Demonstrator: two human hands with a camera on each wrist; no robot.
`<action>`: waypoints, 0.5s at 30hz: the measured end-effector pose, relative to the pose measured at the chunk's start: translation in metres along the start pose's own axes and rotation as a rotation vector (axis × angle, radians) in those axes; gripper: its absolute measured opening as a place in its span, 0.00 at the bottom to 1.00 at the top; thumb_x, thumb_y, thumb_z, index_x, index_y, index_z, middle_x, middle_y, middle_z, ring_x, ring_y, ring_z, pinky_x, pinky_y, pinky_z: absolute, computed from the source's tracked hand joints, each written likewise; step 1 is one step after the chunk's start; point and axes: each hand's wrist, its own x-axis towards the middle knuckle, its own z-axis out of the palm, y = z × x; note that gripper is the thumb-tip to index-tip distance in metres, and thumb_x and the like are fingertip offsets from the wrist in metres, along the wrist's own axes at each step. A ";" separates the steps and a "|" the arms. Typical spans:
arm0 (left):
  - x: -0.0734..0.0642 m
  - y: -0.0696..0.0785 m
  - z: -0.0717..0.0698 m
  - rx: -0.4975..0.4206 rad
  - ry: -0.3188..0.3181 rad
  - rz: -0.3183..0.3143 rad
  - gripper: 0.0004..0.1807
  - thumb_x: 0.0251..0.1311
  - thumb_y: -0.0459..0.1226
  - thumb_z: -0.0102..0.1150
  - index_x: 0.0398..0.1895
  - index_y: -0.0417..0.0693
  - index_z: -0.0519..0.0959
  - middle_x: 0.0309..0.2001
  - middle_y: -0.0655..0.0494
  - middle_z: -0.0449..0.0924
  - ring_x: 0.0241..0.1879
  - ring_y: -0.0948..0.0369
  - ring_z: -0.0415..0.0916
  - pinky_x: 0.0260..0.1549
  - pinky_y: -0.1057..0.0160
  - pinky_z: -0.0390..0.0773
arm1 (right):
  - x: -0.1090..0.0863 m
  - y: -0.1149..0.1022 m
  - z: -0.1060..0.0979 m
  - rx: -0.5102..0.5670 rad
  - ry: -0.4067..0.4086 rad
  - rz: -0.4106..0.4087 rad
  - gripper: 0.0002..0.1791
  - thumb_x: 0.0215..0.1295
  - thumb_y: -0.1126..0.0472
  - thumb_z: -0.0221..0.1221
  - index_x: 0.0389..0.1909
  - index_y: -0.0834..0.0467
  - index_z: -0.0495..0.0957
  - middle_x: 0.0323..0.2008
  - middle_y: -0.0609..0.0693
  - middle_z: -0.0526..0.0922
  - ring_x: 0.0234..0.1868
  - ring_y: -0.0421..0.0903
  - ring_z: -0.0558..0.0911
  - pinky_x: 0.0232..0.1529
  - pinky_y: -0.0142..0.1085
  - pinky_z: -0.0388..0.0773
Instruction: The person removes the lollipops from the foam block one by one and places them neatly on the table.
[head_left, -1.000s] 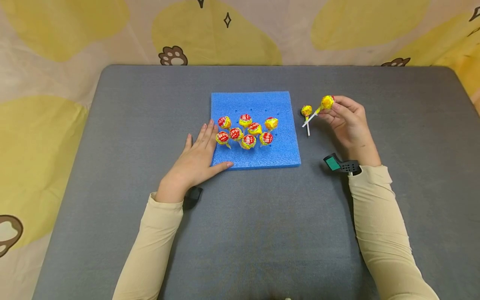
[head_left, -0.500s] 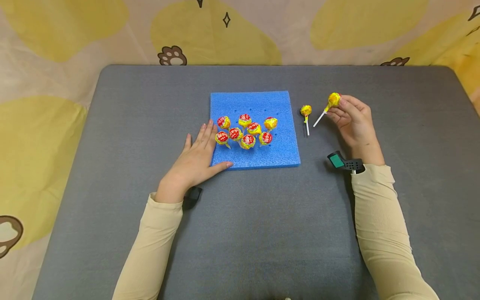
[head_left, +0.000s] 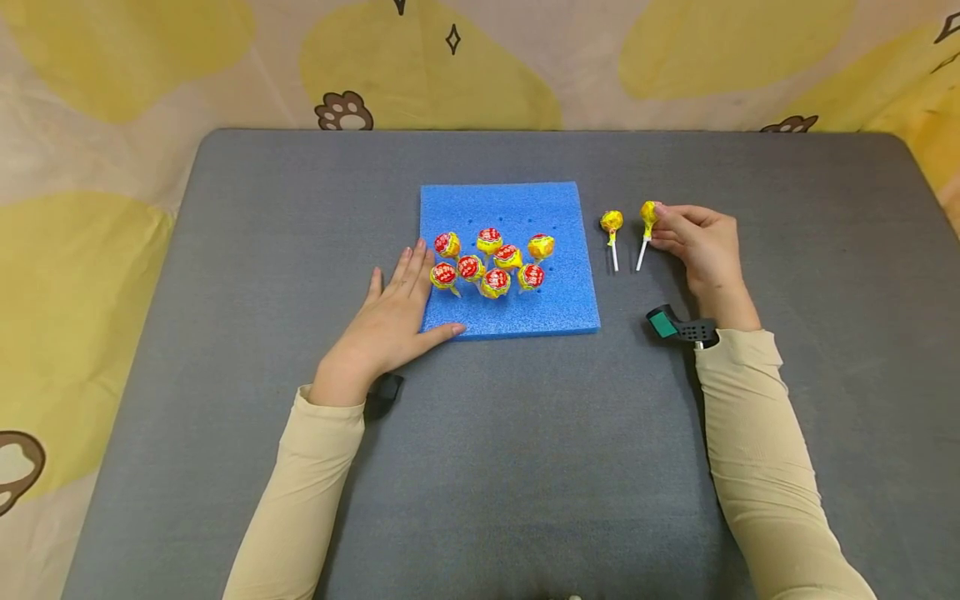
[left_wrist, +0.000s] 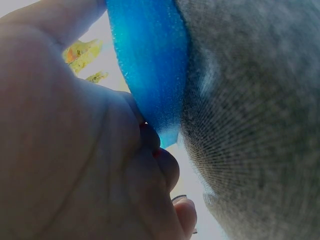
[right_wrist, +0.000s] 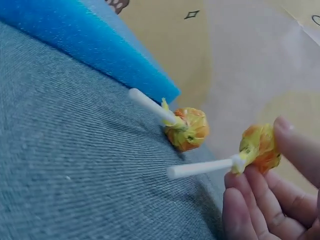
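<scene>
A blue foam board (head_left: 517, 317) lies on the grey table, with several yellow-and-red wrapped lollipops (head_left: 496, 282) standing in it by their sticks. My left hand (head_left: 390, 321) rests flat along the board's left edge, its fingers straight and the thumb over the near-left corner. To the right of the board my right hand (head_left: 701, 250) pinches one lollipop (right_wrist: 259, 145) by its wrapped head between thumb and fingers. Its white stick points down toward the table. Beside it, a second lollipop (head_left: 612, 222) lies between the board and my right hand, stick toward me.
Small holes (head_left: 530, 222) dot the far part of the foam board. The grey table (head_left: 525, 467) extends all round it. A yellow and cream patterned cloth (head_left: 480, 67) hangs behind the table's far edge.
My right hand first lifted its lollipop off to the right, away from the one lying there, then brought it lower and a little left, its stick now steeper. My left hand stayed put.
</scene>
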 end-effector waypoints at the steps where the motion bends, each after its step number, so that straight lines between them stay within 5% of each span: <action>1: 0.000 0.000 0.000 -0.001 0.001 0.001 0.55 0.60 0.61 0.50 0.74 0.42 0.33 0.74 0.49 0.23 0.72 0.54 0.21 0.66 0.43 0.30 | 0.000 0.001 0.000 -0.025 0.000 -0.006 0.04 0.53 0.67 0.68 0.25 0.65 0.84 0.22 0.52 0.83 0.19 0.42 0.82 0.25 0.31 0.80; 15: -0.001 0.000 0.000 0.002 0.004 0.005 0.55 0.60 0.62 0.50 0.74 0.42 0.32 0.74 0.50 0.22 0.72 0.54 0.21 0.66 0.43 0.30 | 0.003 0.006 0.006 -0.238 0.074 -0.017 0.04 0.51 0.64 0.69 0.24 0.60 0.85 0.20 0.44 0.83 0.18 0.36 0.80 0.23 0.25 0.77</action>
